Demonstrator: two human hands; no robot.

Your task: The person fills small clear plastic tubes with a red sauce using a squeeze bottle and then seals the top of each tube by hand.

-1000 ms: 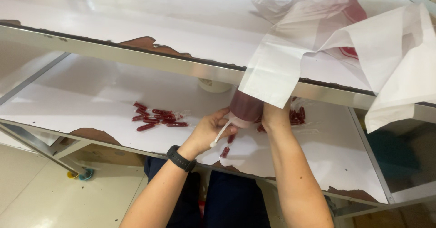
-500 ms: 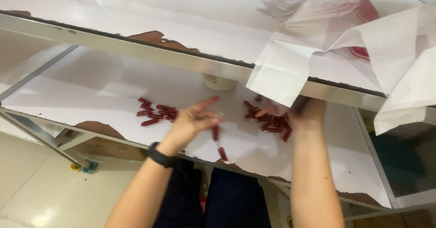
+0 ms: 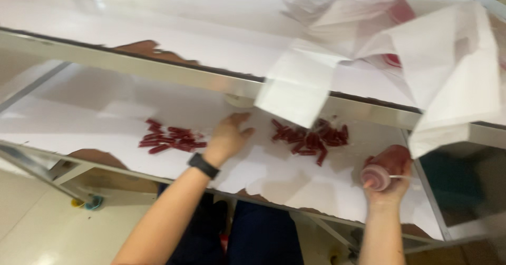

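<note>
White paper covers the lower shelf (image 3: 79,122) of a metal-framed rack, torn along the near edge so brown board shows through; a metal rail crosses the frame from upper left to right, with a second paper-covered shelf above it.

Left hand (image 3: 229,136): fingers spread and loosely extended, palm down on the paper at frame centre, gripping nothing. Fingertips point toward the upper right, thumb toward the rail. Black wristband (image 3: 203,165) on the wrist; bare forearm runs down to the lower left.

Right hand (image 3: 387,172): fingers curled shut around a small bundle, apparently a clear bag packed with red pieces (image 3: 375,177), gathered end facing left. Motion blur; exact finger placement cannot be told. Hand sits over the right end of the lower shelf, near its front edge. Forearm runs straight down to the bottom edge.

Between the hands, nearer the rail: loose pile of small red cylindrical pieces (image 3: 311,136) lying on the paper, just right of the left fingertips, not touched by either hand.

Left of the left hand: second, smaller pile of red pieces (image 3: 168,140), near the wrist but apart from it.

Upper right of frame: crumpled white plastic bags (image 3: 448,70) on the upper shelf, one flap hanging over the rail above the larger pile.

Bottom of frame: dark trousers and pale floor.
</note>
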